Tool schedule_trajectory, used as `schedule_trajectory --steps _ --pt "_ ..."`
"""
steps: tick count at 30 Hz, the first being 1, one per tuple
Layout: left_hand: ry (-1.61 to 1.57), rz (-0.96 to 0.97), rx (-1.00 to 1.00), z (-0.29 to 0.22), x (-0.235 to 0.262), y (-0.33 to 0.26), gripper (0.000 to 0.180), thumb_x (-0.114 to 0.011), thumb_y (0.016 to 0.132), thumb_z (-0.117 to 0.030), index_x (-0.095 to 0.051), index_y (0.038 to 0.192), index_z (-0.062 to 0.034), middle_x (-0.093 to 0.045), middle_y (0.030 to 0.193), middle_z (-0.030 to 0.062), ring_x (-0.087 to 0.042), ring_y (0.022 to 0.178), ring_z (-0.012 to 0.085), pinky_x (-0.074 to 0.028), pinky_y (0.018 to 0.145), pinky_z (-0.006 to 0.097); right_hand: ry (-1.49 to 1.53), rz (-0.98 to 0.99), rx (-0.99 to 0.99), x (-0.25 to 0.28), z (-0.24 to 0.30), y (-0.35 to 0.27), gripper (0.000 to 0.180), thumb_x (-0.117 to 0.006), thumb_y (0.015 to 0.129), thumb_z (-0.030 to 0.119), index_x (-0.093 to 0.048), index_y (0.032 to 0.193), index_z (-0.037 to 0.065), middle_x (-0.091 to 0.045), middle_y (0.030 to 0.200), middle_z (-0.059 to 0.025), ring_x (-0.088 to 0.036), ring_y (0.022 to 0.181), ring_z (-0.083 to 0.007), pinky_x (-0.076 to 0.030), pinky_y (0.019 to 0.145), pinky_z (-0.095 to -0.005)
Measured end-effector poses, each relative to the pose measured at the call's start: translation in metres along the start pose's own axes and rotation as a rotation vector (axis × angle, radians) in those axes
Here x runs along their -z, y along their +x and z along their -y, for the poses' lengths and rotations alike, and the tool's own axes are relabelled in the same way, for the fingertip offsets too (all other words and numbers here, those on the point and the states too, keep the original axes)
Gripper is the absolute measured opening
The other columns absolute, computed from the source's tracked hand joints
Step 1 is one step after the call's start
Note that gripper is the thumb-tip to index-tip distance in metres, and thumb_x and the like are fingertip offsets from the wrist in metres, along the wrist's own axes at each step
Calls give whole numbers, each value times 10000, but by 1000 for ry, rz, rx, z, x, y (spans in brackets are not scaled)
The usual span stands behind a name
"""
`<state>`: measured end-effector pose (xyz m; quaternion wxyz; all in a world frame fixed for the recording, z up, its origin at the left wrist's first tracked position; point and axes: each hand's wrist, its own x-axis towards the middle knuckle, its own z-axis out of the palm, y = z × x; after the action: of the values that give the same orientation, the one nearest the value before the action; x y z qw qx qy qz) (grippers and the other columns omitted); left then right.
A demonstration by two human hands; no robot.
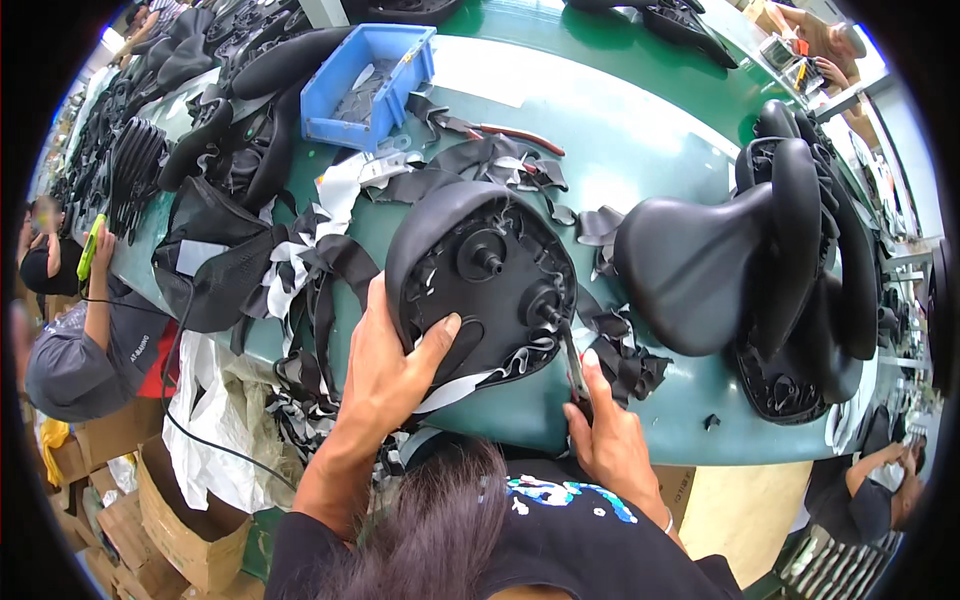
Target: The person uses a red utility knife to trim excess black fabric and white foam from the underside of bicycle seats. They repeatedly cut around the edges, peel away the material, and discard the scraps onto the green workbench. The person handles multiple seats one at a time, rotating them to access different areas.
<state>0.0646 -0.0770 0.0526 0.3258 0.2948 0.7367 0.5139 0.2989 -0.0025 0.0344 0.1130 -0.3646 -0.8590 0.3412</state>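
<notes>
A black bicycle saddle (450, 290) is tipped up over the table, its underside toward me. Two round knobs with posts and a gathered edge of cover material show on it. My left hand (400, 360) grips its left lower side, thumb across the underside. In my right hand (605, 420) is a slim metal hand tool (574, 360), its kind unclear. The tool's tip meets the saddle's right edge, near the lower knob. A pale strip of lining (455, 392) runs along the saddle's lower rim.
Finished-looking saddles (690, 270) are piled at right. Black and white scraps (330, 255) surround the work on the green table (480, 420). Behind lie a blue bin (405, 95) and red-handled pliers (525, 137). Other people work at left and right; an open carton (190, 520) stands lower left.
</notes>
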Motion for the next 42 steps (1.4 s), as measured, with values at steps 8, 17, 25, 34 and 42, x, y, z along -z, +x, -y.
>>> schedule_trajectory --steps 8,17,25,34,42 --pt "-39 -118 -38 26 0 -26 545 -698 855 -206 -403 1252 24 -596 1093 163 -601 977 242 -472 879 370 314 -329 216 7 0 54 629 -654 830 4 -363 1388 18 -511 1304 -241 -605 1024 -399 -495 885 -404" --pt "-480 522 631 37 5 -42 671 -296 990 -557 -580 1121 36 -670 941 149 -659 878 219 -503 815 324 899 -25 42 28 8 154 429 -640 790 2 -515 1200 -26 -588 825 -10 -510 606 -55 -426 555 -198" --pt "550 19 -718 -21 -44 75 268 -689 807 -263 -629 866 -9 -547 818 137 -560 872 291 -454 746 413 383 -12 229 45 28 168 440 -674 791 48 -503 1194 15 -597 835 -32 -568 781 -106 -460 755 -246" --pt "59 365 -364 -2 -38 106 311 -652 789 -246 -553 660 18 -496 641 130 -495 650 248 -387 612 378 -295 138 390 94 10 127 494 -645 839 121 -533 1319 148 -668 887 -118 -629 652 -272 -481 615 -357" --pt "-827 221 -120 2 -24 113 162 -676 835 -158 -632 721 -52 -553 691 -15 -480 682 72 -345 660 222 -722 186 300 86 33 93 542 -633 858 229 -474 1376 224 -520 569 -76 -530 458 -278 -385 458 -394"
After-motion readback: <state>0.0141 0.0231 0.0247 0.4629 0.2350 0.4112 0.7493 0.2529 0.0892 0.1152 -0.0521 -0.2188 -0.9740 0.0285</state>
